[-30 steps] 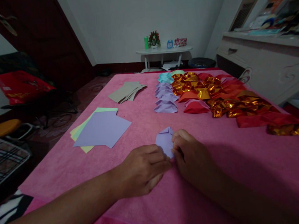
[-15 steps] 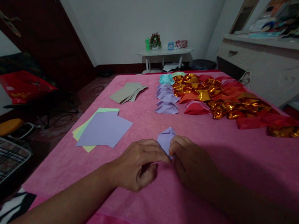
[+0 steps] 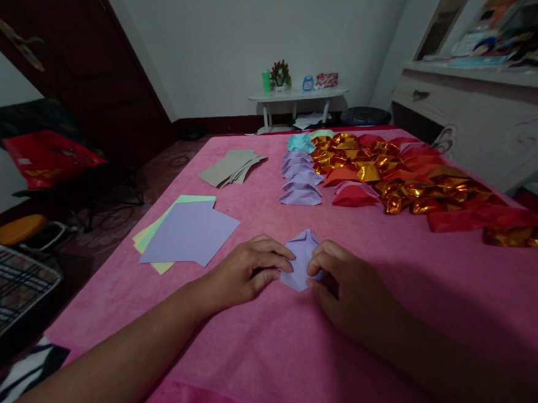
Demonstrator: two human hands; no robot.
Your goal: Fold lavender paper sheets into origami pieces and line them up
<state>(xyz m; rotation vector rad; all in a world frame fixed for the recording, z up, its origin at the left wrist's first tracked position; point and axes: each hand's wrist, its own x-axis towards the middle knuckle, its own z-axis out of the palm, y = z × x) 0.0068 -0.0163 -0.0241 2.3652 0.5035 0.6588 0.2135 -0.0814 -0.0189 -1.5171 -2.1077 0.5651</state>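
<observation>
A small folded sheet of purple paper [image 3: 300, 264] lies on the pink cloth in front of me, its near end pointed and its far end bearing a folded flap. My left hand [image 3: 255, 267] holds its left edge, fingertips on top and thumb close to the rim. On the other side, my right hand [image 3: 341, 276] pinches the lower right edge between thumb and curled fingers. Farther off stands a row of folded purple paper pieces [image 3: 300, 194]. To the left lie flat purple sheets [image 3: 186, 232] over green and yellow ones.
A fanned stack of grey paper [image 3: 232, 167] rests at the far left of the pink-covered table [image 3: 262, 361]. Many gold foil and red folded pieces [image 3: 438, 189] fill the right back. A white side table [image 3: 298, 94] stands by the wall; a red bag [image 3: 54, 158] sits on a chair.
My left hand has shifted left and slightly away from me, from the paper's near tip to its left edge, uncovering the tip. My right hand stays at the right edge.
</observation>
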